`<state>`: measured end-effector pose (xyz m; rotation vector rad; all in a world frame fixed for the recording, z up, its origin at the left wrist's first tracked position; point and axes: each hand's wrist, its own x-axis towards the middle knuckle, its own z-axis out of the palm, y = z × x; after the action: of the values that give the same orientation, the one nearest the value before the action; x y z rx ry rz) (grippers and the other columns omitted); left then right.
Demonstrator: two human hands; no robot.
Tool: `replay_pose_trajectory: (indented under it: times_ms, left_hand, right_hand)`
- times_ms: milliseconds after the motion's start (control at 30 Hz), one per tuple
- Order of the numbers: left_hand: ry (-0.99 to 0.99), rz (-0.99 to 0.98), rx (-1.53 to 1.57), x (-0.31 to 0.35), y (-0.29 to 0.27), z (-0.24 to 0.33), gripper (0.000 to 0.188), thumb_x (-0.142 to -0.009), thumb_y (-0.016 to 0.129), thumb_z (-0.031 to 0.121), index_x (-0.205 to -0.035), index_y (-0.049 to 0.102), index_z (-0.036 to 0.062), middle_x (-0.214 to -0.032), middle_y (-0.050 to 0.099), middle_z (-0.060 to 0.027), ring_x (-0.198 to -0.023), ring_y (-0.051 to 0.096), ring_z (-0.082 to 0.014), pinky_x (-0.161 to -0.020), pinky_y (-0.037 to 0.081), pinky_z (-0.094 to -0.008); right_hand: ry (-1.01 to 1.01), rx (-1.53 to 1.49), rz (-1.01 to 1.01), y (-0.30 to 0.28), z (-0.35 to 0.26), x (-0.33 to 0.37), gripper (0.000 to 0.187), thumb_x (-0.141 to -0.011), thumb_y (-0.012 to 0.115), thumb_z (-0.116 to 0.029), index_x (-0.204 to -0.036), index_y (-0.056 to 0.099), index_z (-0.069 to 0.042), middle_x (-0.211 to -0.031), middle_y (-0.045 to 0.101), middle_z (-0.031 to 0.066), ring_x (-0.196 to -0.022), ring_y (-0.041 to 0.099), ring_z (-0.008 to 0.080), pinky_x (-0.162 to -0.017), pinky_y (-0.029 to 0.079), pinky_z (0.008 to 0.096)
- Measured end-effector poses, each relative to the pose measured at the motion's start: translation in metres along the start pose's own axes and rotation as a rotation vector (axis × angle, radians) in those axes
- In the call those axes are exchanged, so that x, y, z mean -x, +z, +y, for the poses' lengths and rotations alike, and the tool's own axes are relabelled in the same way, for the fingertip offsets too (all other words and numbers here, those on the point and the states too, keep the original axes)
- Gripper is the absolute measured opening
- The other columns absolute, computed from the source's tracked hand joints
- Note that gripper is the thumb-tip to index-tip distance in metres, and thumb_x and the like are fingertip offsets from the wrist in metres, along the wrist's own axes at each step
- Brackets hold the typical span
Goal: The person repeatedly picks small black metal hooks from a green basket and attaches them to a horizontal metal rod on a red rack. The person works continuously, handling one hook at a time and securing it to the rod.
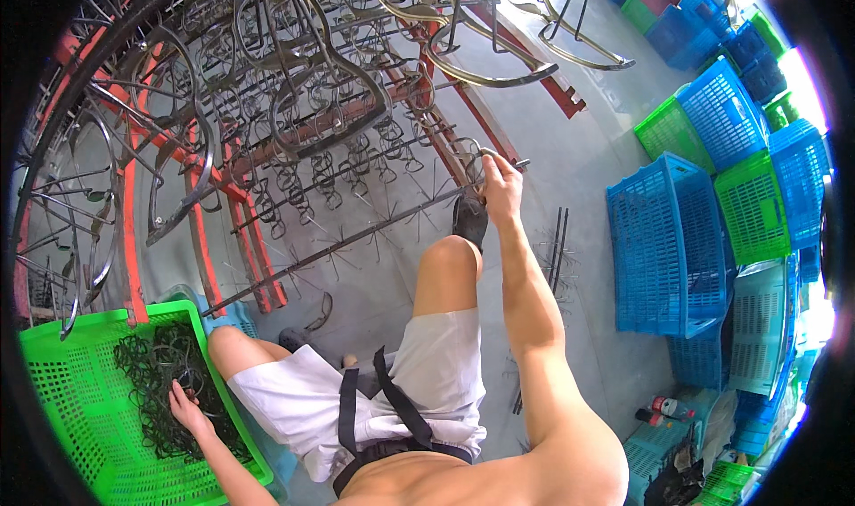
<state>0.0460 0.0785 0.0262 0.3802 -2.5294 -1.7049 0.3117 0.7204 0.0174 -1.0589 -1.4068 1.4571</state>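
Observation:
Down at the lower left, my left hand point(189, 412) is inside a green plastic basket point(67, 421), its fingers closed on a dark looped piece at the edge of a tangled heap of dark looped pieces point(147, 359). My right arm reaches forward. At its end my right hand point(504, 188) pinches a thin looped metal piece point(470, 166) beside the far end of a long dark rod point(356, 227). Thin wire prongs stick out all along this rod, which slants from the basket's corner up to my right hand. Blur and small size hide the pieces' exact shape.
Red metal racks point(129, 221) at the left and back carry rods hung with many dark looped frames point(303, 87), some close overhead. Blue crates point(663, 248) and green crates point(753, 208) are stacked along the right. Another pronged rod point(558, 252) lies on the grey floor.

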Motion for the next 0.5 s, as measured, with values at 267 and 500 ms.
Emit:
replay_pose_trajectory:
  times_ms: [267, 500]
  left_hand:
    - [0.003, 0.031, 0.014, 0.001, -0.005, 0.005, 0.026, -0.090, 0.055, 0.032, -0.102, 0.059, 0.0092, -0.075, 0.051, 0.0051, -0.064, 0.045, -0.0038, -0.052, 0.031, -0.0201]
    - [0.046, 0.077, 0.178, 0.017, -0.022, 0.010, 0.028, -0.090, 0.055, 0.034, -0.103, 0.059, 0.0098, -0.076, 0.051, 0.0041, -0.066, 0.045, -0.0052, -0.057, 0.032, -0.0214]
  right_hand:
    - [-0.032, 0.102, 0.086, -0.006, -0.003, -0.007, 0.024, -0.089, 0.055, -0.022, -0.101, 0.064, -0.003, -0.065, 0.053, -0.0043, -0.051, 0.042, 0.0040, -0.045, 0.036, 0.0218]
    - [0.128, -0.036, 0.065, 0.004, 0.008, -0.024, 0.020, -0.092, 0.052, -0.022, -0.098, 0.061, -0.004, -0.060, 0.041, -0.0067, -0.053, 0.036, 0.0044, -0.047, 0.031, 0.0213]
